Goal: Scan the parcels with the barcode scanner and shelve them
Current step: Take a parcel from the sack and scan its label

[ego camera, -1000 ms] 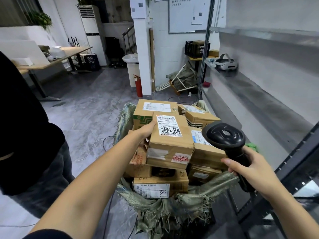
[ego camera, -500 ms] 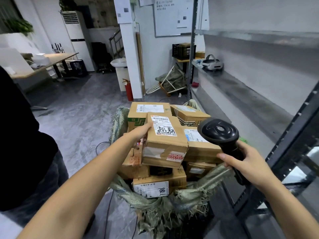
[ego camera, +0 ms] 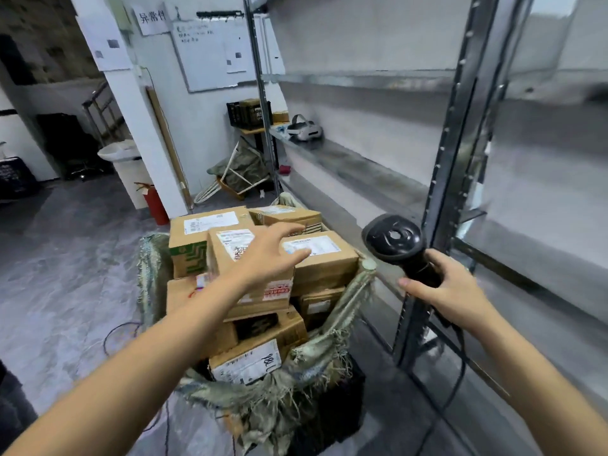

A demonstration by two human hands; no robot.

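Observation:
Several cardboard parcels with white labels are piled in a frayed green woven sack [ego camera: 332,343] on the floor. My left hand [ego camera: 268,255] hovers with fingers spread over the top parcel [ego camera: 227,255], reaching toward the labelled parcel [ego camera: 325,258] to its right. I cannot tell whether it touches either box. My right hand [ego camera: 450,291] grips the handle of a black barcode scanner [ego camera: 394,241], held upright to the right of the pile, near the metal shelf post [ego camera: 450,166].
A metal shelving rack [ego camera: 362,172] runs along the right, with a white headset [ego camera: 304,130] at its far end. A red fire extinguisher [ego camera: 156,205], a white pillar and folded gear stand behind the sack. A cable trails on the grey floor to the left.
My left hand left the top parcel's left edge and moved right, across its top. The view turned right toward the shelves. The scanner stays in my right hand.

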